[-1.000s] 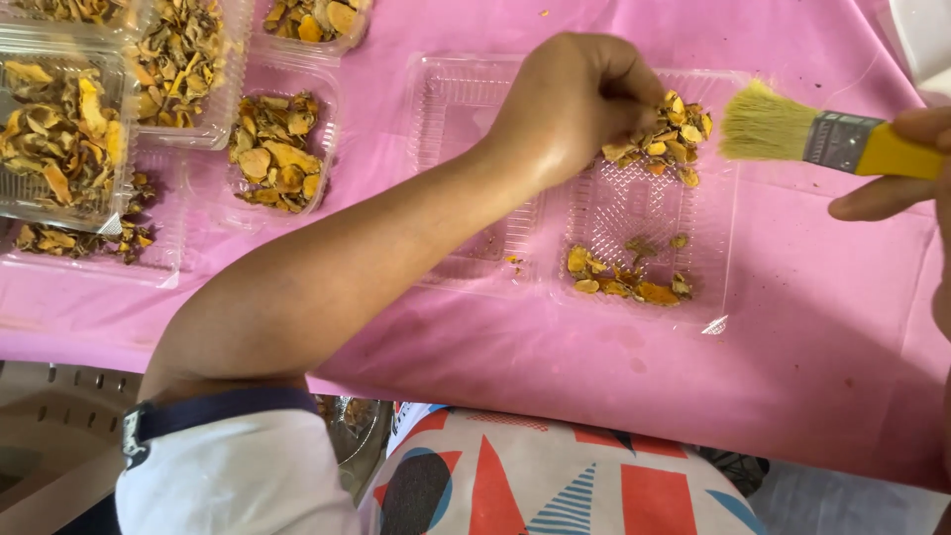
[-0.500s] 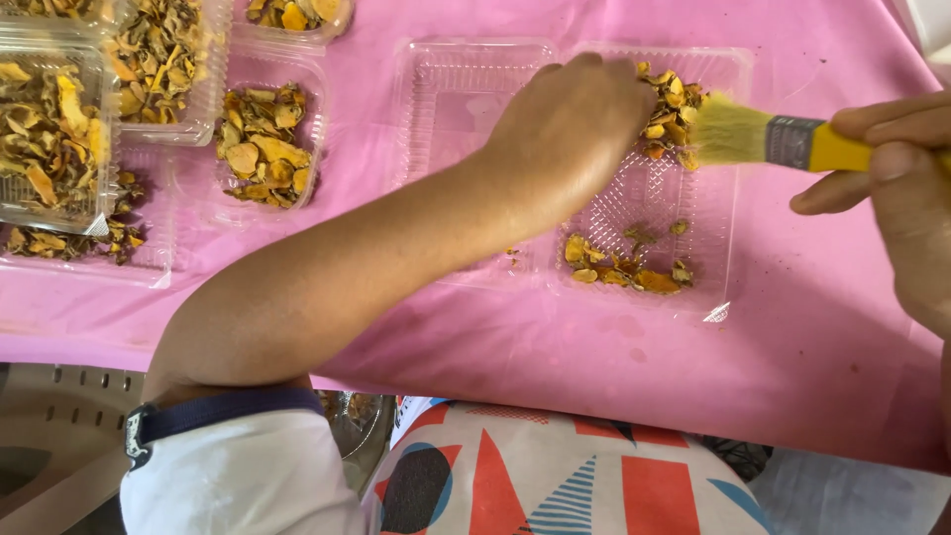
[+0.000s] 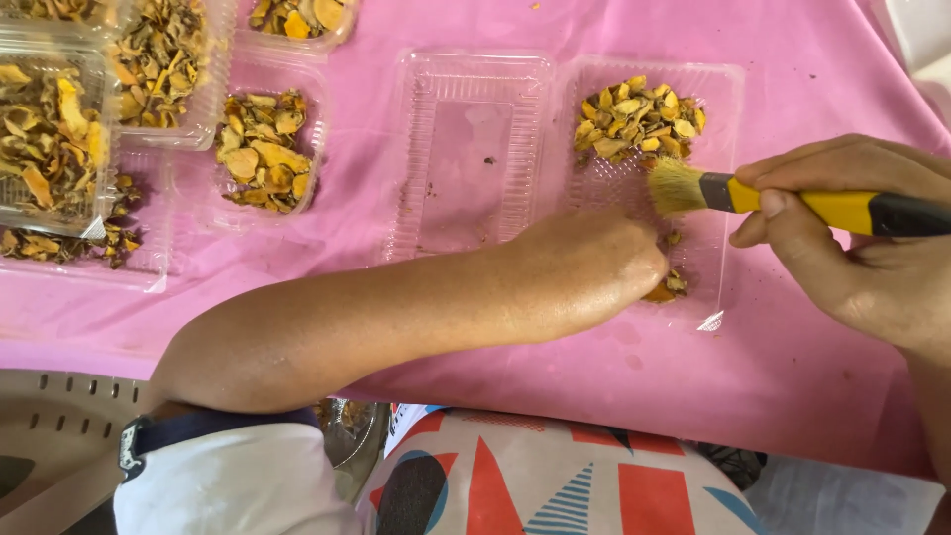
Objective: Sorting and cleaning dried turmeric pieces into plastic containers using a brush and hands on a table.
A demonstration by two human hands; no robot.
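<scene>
Head view: brushing dried yellow-orange root chips inside the open clear plastic clamshell tray (image 3: pixel 728 89), judged roughly mid-way.

Right hand (image 3: pixel 872 248) has its fingers closed round the yellow-and-black-handled brush (image 3: pixel 792 198), bristles down on the tray's ribbed floor just below the main chip pile (image 3: pixel 637 117), which is heaped against the tray's far wall. Left hand (image 3: pixel 594 272) sits on the tray's near edge, fingers curled under and hidden; can't tell if it grips anything. A few stray chips (image 3: pixel 666 287) lie at the tray's near edge beside that hand, so sweeping looks unfinished. The tray's hinged lid half (image 3: pixel 471 149), left of the tray, is nearly bare. Further left of the tray, on the pink-covered table (image 3: pixel 792 367), filled clear boxes of chips (image 3: pixel 263 149) stand grouped.
</scene>
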